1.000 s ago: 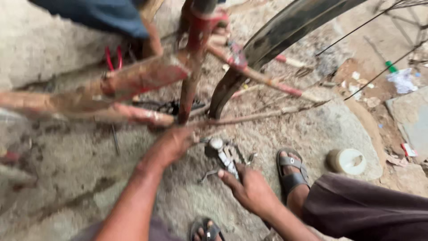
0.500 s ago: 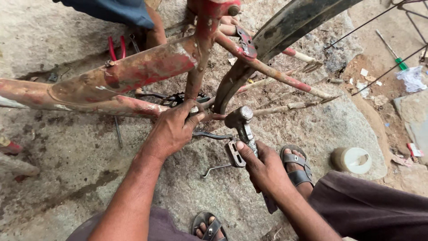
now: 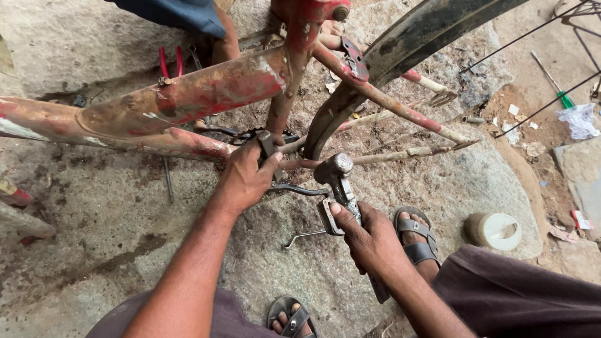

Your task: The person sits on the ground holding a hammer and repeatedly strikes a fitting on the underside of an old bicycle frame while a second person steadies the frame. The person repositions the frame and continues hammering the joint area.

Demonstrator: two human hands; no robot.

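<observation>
Two hands work at the bottom of a rusty red bicycle frame [image 3: 206,94] lying over rough stone ground [image 3: 94,238].

At frame centre the left hand [image 3: 247,178] is clamped around a dark metal part [image 3: 266,145] held against the frame's lower joint. Just to its right, the right hand [image 3: 369,235] is closed around the handle of a hammer [image 3: 335,170], its head raised beside that joint. A black mudguard [image 3: 432,28] curves across the upper right; a pale round tub [image 3: 494,230] sits at the right edge; red-handled pliers [image 3: 170,62] lie in the upper left.
</observation>
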